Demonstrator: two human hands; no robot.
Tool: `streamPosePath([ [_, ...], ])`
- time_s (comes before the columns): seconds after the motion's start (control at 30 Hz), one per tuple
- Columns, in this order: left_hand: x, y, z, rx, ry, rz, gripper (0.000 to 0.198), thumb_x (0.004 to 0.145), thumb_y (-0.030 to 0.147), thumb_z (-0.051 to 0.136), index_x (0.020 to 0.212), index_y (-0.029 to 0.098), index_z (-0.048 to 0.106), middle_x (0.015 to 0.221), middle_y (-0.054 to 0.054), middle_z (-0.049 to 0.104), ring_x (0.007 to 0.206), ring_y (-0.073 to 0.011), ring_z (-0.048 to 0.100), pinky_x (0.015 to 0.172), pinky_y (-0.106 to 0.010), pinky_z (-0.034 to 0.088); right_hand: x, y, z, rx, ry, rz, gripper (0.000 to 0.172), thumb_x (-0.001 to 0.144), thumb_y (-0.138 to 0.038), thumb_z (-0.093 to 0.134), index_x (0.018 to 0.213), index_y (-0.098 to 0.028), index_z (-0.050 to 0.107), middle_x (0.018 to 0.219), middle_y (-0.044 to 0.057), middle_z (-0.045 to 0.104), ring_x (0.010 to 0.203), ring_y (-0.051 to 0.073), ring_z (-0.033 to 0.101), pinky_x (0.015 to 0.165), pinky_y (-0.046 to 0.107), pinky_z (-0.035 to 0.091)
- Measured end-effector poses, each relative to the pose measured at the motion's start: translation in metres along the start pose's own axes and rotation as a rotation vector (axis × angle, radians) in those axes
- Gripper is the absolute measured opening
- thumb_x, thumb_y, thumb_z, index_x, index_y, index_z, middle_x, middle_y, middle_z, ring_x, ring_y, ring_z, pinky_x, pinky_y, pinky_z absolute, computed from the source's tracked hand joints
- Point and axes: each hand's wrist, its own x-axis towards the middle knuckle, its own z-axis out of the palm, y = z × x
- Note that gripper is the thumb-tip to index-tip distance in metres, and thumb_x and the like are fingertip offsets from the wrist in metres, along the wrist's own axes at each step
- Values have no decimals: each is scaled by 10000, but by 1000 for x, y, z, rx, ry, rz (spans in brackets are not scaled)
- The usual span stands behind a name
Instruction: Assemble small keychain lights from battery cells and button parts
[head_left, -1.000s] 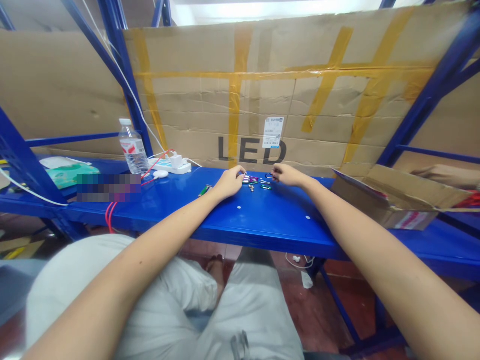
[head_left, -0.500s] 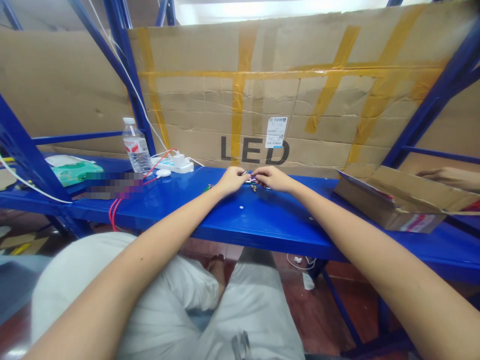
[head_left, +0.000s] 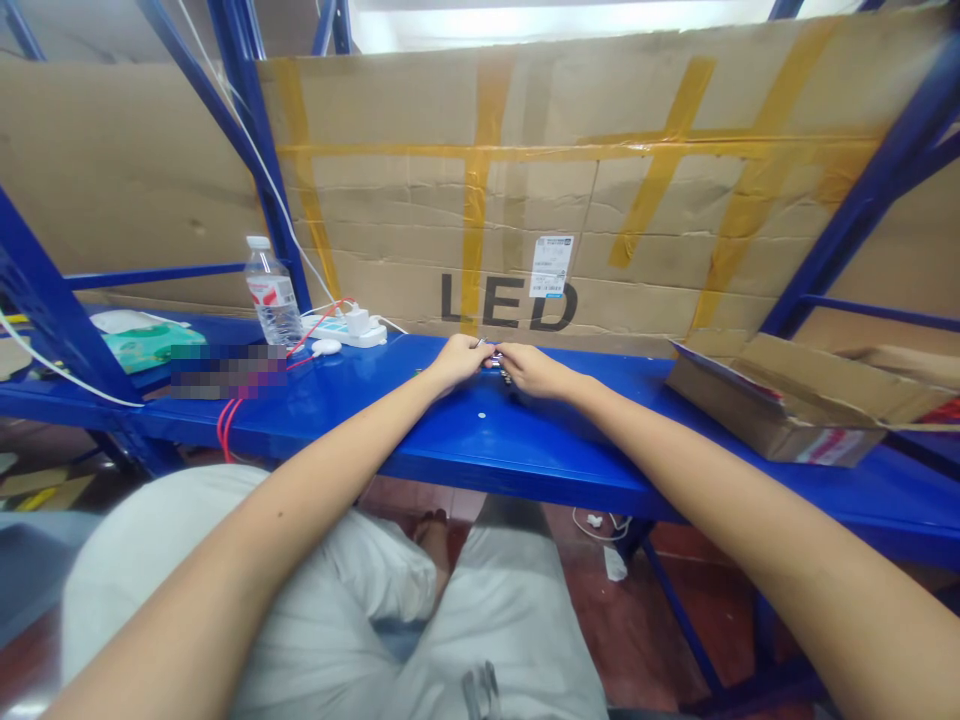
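Over the blue shelf, my left hand and my right hand meet at the fingertips. Both are closed in a pinch around a small shiny metal piece, mostly covered by the fingers and too small to name. A few tiny dark and brass-coloured bits show just beneath the right fingers; whether they hang from the piece or lie on the shelf, I cannot tell. A small white round spot is on the shelf in front of the hands.
A large cardboard sheet marked LED stands behind. Leftward are a water bottle, a white power strip, red cables and a green tissue pack. An open cardboard box sits to the right, beside blue rack posts.
My right hand has shifted slightly left and lower, its fingers turning further over the small metal piece. The left hand stays nearly in place, and a green bit beside it no longer shows.
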Motion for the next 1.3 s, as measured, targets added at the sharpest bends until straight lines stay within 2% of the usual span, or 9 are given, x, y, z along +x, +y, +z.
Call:
streamPosePath([
  [0.23,-1,-1,0,-1,-17,-3,297,857,290,575,602,142,612,429,40,459,450,-93,378,525,-255,281,0,0,-1,67,-1,51,231,991,-144,404,1046,-117,626,1092,151,710,926,201,641,835,283,456],
  [0.53,-2,0,0,-12,-25,-17,331,880,268,580,576,138,603,428,28,473,431,-89,400,502,-250,283,0,-4,-2,-2,11,23,255,989,-131,396,973,-116,650,1016,143,718,841,185,620,774,259,431],
  [0.97,3,-9,4,-7,-80,-29,382,927,335,559,590,155,550,437,29,441,404,-83,378,470,-241,254,2,-7,-3,-139,-7,114,282,974,-117,384,910,-106,659,962,155,723,783,184,604,712,255,397],
  [1.07,5,-7,5,-15,-48,-20,345,935,342,534,638,167,524,504,23,485,444,-93,398,493,-249,290,2,-4,-5,-159,-7,136,275,972,-117,382,941,-102,655,978,160,721,813,191,612,734,258,404],
  [1.2,5,-4,5,84,96,75,65,891,132,511,848,176,532,634,25,557,586,-123,502,619,-251,387,2,3,-7,-217,-8,187,275,974,-128,376,969,-96,649,987,172,716,844,211,622,741,275,400],
  [1.3,-1,-5,2,284,90,293,85,881,118,522,927,179,561,714,6,588,702,-149,553,715,-271,417,1,8,-8,-251,-3,216,269,974,-135,377,954,-96,642,977,183,712,828,219,622,722,287,392],
])
